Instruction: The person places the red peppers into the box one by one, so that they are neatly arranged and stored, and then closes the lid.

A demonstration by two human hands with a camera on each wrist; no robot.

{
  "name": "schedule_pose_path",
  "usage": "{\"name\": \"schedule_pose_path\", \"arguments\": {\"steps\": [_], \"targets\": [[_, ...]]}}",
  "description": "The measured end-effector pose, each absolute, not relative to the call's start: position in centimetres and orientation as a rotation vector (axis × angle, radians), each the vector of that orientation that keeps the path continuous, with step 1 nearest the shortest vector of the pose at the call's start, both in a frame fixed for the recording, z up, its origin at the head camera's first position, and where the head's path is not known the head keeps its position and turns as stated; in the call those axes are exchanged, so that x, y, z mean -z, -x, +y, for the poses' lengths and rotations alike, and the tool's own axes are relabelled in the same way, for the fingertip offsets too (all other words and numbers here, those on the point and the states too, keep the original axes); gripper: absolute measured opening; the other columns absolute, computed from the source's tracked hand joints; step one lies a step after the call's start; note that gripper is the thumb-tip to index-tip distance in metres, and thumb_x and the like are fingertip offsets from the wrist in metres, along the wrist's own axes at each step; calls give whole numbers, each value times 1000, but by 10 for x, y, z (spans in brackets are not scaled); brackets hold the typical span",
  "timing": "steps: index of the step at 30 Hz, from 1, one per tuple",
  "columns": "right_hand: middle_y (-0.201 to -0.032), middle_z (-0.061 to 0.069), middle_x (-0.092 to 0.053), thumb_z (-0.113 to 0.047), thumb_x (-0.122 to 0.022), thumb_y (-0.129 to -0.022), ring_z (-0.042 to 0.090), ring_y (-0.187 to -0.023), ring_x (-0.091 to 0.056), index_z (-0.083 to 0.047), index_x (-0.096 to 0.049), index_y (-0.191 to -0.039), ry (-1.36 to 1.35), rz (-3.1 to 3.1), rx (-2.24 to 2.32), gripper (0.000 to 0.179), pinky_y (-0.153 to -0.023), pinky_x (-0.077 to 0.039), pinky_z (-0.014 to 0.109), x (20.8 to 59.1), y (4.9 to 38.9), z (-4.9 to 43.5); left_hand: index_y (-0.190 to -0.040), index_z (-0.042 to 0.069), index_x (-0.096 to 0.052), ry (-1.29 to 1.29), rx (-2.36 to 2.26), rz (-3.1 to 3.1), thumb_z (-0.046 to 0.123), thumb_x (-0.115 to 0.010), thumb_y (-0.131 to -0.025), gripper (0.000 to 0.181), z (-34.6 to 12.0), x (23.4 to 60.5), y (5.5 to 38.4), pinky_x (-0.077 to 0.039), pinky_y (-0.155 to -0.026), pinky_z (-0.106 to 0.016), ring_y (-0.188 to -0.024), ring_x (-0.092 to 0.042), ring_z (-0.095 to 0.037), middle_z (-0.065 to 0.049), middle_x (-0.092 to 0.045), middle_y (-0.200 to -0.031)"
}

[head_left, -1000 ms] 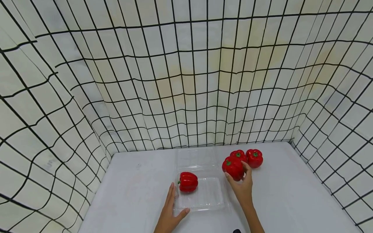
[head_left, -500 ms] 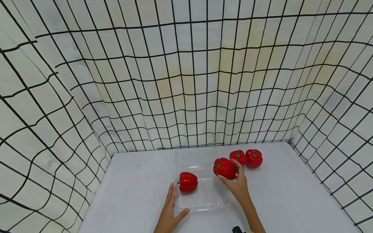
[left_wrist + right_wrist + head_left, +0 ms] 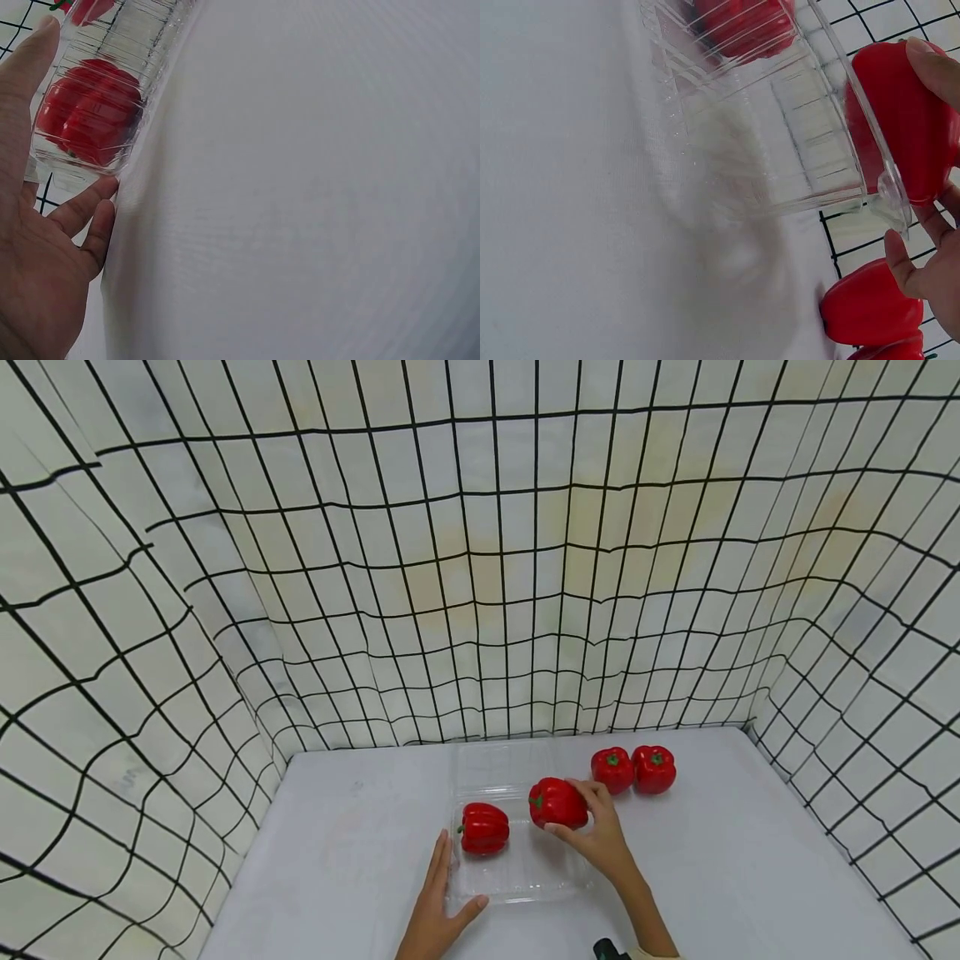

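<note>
A clear plastic clamshell box (image 3: 517,881) lies on the white table with its lid (image 3: 502,764) folded back. One red bell pepper (image 3: 484,828) rests on its side in the box's left half. My right hand (image 3: 603,839) grips a second red bell pepper (image 3: 557,802) between thumb and fingers, over the box's back right part. In the right wrist view this pepper (image 3: 904,120) stands above the clear rim. My left hand (image 3: 437,902) lies along the box's left front corner, fingers straight and thumb spread; the left wrist view shows its fingertips beside the clear wall (image 3: 124,154).
Two more red bell peppers stand side by side at the back right, a nearer one (image 3: 612,770) and one to its right (image 3: 654,769). Black netting (image 3: 525,568) over white sheeting rises behind the white table (image 3: 345,843) and along both sides.
My right hand has carried its bell pepper leftward from beside the two standing peppers to above the box, slightly lower now. The left hand has stayed at the box's corner.
</note>
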State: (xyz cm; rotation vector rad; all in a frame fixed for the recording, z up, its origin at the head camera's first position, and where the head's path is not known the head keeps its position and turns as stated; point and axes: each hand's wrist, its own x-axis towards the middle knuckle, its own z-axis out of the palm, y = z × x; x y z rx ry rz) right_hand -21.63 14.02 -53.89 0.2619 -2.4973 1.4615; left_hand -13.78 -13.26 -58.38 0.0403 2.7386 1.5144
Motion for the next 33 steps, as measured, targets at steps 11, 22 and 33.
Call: {"name": "schedule_pose_path", "arguments": {"steps": [11,22,33], "targets": [[-127,9,-59,-37,-89,-66,26,-120,-51,-16,-60,-131,-336,-2595,-1216,74,-89,-58,49,541,221,131,-159,22,-10,-3,-1500,2743,54,-73,-80,105,-131,582,139,-36,-108,-60,-150,-21,-36,-2,-7,-166],[-125,8,-61,-42,-88,-65,26,-117,-54,-18,-60,-133,-299,-2727,-960,77,-91,-55,52,549,222,123,-158,23,-11,32,-1495,2722,54,-73,-79,106,-130,580,137,-37,-107,-60,-149,-23,-37,-2,-8,-166],[-122,8,-61,-45,-87,-66,24,-114,-52,-16,-60,-132,-313,-2769,-782,76,-91,-52,51,553,222,117,-159,21,-11,-4,-1517,2722,52,-73,-81,105,-131,580,137,-34,-109,-61,-149,-22,-37,-2,-7,-166]]}}
